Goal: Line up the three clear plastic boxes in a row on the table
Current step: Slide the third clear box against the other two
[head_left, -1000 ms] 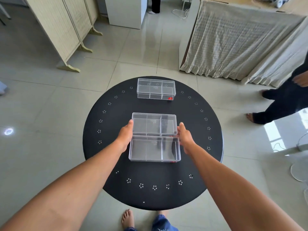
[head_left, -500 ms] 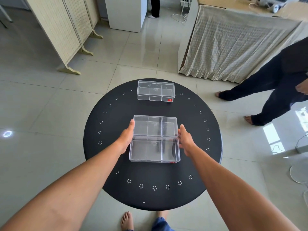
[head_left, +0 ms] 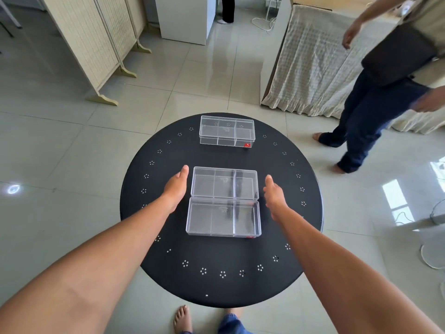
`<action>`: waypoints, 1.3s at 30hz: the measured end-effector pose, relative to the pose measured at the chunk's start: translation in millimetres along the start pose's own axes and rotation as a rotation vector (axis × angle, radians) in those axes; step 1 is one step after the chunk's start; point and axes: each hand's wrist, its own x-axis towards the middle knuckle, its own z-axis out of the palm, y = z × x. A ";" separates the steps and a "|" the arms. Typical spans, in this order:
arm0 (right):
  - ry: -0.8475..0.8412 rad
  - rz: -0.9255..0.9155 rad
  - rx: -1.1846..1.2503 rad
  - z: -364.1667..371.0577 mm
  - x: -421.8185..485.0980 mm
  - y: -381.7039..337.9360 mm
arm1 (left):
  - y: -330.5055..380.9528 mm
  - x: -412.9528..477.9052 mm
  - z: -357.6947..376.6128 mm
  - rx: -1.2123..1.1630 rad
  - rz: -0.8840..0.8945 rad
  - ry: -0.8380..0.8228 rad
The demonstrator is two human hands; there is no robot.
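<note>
A round black tabletop (head_left: pixel 154 189), ringed with small white flower-like dots, fills the middle of the frame. Three clear plastic boxes sit on it, each divided into compartments. The far box (head_left: pixel 227 131) lies toward the upper edge of the tabletop, with a small red label at its lower right corner, and stands well apart from the other two. The middle box (head_left: pixel 225 182) is at the centre of the tabletop, and the near box (head_left: pixel 224 217) lies just below it in the frame, their long edges touching so the pair forms one block. All three are stacked one above another in the picture, roughly on the same vertical line.

The left hand (head_left: pixel 177 188) is just left of the middle box, flat and open with fingers together pointing to the top of the frame; it holds nothing, and a thin gap of tabletop shows between it and the box. The right hand (head_left: pixel 273 196) is just right of the same box, likewise open and empty, a little apart from the box wall.

At the right of the frame a standing person (head_left: pixel 375 92) in dark trousers is on the tiled floor (head_left: pixel 72 145).
</note>
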 end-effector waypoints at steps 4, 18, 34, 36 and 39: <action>0.017 -0.049 -0.053 -0.4 16.6 -28.2 | 15.4 26.4 -10.5 0.058 0.065 0.034; -0.019 -0.163 -0.144 26.9 111.1 -110.5 | 95.7 124.8 21.3 0.038 0.059 0.038; -0.190 -0.140 -0.072 42.1 146.3 -120.7 | 93.2 157.6 42.3 -0.015 0.051 0.005; -0.188 -0.144 -0.069 39.4 143.2 -113.6 | 86.7 150.5 39.0 -0.018 0.054 -0.006; -0.193 -0.148 -0.064 34.4 129.5 -102.2 | 77.5 132.9 32.8 -0.031 0.071 -0.012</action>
